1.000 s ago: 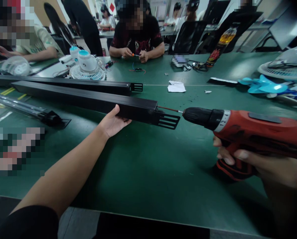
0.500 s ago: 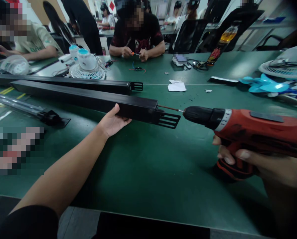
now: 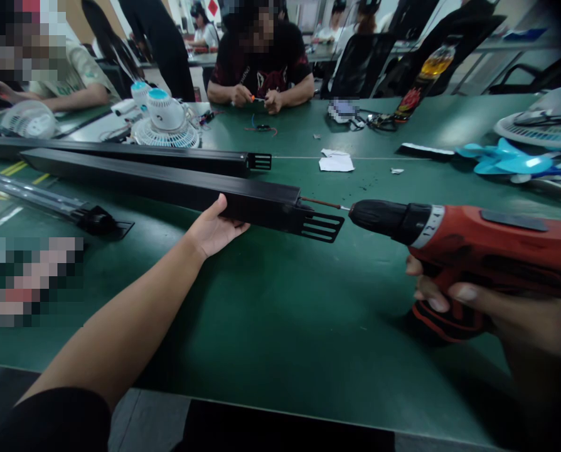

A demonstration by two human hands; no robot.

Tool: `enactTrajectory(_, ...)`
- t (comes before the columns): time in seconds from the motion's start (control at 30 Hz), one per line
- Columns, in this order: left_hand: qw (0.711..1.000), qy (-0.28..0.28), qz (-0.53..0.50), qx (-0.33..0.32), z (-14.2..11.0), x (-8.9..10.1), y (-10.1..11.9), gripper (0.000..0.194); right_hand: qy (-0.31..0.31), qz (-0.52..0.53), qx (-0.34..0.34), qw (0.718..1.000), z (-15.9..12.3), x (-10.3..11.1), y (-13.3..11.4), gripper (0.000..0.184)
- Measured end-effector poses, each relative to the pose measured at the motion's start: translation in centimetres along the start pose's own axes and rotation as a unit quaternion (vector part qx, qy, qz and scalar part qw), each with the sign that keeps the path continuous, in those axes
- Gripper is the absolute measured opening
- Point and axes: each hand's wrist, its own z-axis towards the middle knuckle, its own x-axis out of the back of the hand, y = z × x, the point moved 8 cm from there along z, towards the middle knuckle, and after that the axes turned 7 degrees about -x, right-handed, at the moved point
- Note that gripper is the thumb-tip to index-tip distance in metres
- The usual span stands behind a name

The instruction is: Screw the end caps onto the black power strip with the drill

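Note:
My left hand (image 3: pixel 219 229) grips a long black rectangular tube (image 3: pixel 167 185) near its right end, thumb on the near side and fingers under it. A flat slotted bracket (image 3: pixel 325 227) sticks out of that end. In my right hand (image 3: pixel 469 298) is a red and black cordless drill (image 3: pixel 492 242), level and pointing left. Its long thin bit (image 3: pixel 325 203) reaches to the tube's end face; whether the tip sits in a screw there is too small to tell. A second black tube (image 3: pixel 205 157) with a similar slotted end lies just behind.
On the green table (image 3: pixel 285 339) are a clear-wrapped bar (image 3: pixel 40 198) at left, white fan parts (image 3: pixel 165 122), paper scraps (image 3: pixel 336 161), a blue fan blade (image 3: pixel 511 157) and a drink bottle (image 3: pixel 422 81). A co-worker (image 3: pixel 264 63) sits opposite, holding a small orange-handled tool.
The view has shifted very slightly. My left hand keeps its hold on the tube, and the drill stays lined up with the tube's end.

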Motion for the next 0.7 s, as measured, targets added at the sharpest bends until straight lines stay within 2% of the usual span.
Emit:
enactTrajectory(0.13,1.0,-0.021,-0.01,0.01,-0.09,-0.15,0.05,0.046,-0.007,0.003,-0.013,1.0,-0.28,0.6,0.83,0.027)
enactTrajectory(0.23,0.999,-0.045,-0.024,0.021,-0.01,-0.11,0.01,0.045,0.007,0.002,-0.017,1.0,-0.27,0.45,0.78,0.031)
enactTrajectory(0.4,0.999,-0.039,-0.02,0.01,0.3,0.24,-0.01,0.047,0.036,0.007,-0.01,0.999,0.03,0.16,0.03,0.042)
enactTrajectory(0.6,0.999,-0.036,-0.013,0.014,0.16,-0.13,-0.09,0.042,-0.024,0.018,-0.022,0.999,0.16,-0.07,0.25,0.039)
enactTrajectory(0.7,1.0,-0.027,-0.011,0.009,0.19,-0.01,-0.08,0.042,-0.01,0.018,-0.006,1.0,0.1,0.16,0.04,0.043)
